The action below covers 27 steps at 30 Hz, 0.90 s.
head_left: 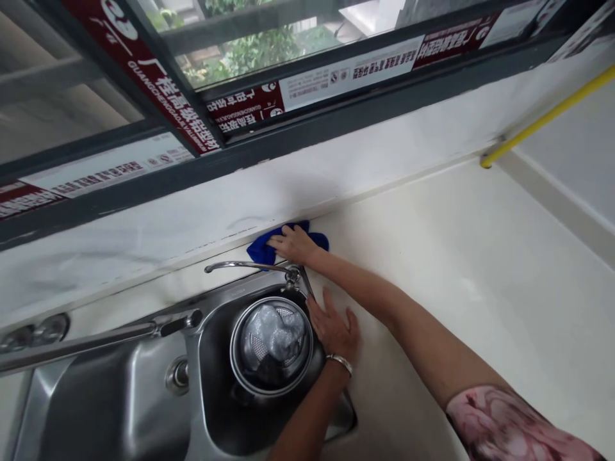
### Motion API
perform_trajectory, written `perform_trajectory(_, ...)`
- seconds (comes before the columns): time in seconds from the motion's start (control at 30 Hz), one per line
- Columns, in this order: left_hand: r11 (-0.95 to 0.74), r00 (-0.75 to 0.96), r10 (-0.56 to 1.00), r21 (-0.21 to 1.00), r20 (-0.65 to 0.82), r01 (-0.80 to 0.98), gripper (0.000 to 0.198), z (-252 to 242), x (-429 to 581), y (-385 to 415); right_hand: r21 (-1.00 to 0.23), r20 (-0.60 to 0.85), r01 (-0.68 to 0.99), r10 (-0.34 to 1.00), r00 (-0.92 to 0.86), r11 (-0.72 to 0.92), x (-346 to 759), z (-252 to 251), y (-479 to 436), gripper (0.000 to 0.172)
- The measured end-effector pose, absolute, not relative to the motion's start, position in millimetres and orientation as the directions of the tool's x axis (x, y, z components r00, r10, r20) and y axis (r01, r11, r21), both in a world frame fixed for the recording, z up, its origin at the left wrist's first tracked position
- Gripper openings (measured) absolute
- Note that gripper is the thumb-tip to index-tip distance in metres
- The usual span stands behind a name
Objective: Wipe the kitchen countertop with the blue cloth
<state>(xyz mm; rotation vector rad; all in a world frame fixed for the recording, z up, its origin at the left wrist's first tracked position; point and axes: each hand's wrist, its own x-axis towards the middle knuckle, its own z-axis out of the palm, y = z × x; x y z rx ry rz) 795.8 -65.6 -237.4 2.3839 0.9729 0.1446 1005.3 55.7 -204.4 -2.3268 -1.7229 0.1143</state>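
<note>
A blue cloth (pixel 262 250) lies bunched on the pale counter behind the faucet, against the wall ledge. My right hand (pixel 294 245) presses down on it, fingers over the fabric. Beside the sink's right rim, my left hand (pixel 335 328) rests with its fingers apart and nothing in it; a bracelet is on that wrist. The curved metal faucet (pixel 250 264) stands between the cloth and the basin. In the right basin sits a round metal pot (pixel 232 352) with a perforated strainer and a wet grey cloth (pixel 275 331) inside.
The left basin (pixel 158 390) has a drain, and a long metal tube (pixel 86 339) lies over its back edge. Glass items (pixel 52 328) stand at the far left. A window frame (pixel 336 118) runs above the wall. A yellow pipe (pixel 552 121) rises at the right corner.
</note>
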Motion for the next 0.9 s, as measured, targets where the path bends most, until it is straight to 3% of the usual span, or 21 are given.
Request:
perform_trajectory(0.57, -0.601, 0.735, 0.667, 0.493, -0.124, 0.629, 0.077, -234, 795, -65, -0.245, 0.100, 0.691, 0.692, 0.715, -0.680, 1105, -223, -118, 0.038)
perform_trajectory(0.8, -0.579, 0.715, 0.679, 0.478, -0.166, 0.661, 0.079, -231, 799, -67, -0.235, 0.169, 0.555, 0.529, 0.832, -0.798, 1084, -222, -114, 0.034)
perform_trajectory(0.9, -0.565, 0.706, 0.691, 0.493, -0.156, 0.662, 0.078, -230, 801, -69, -0.233, 0.158, 0.543, 0.520, 0.840, -0.807, 1063, -215, -101, 0.029)
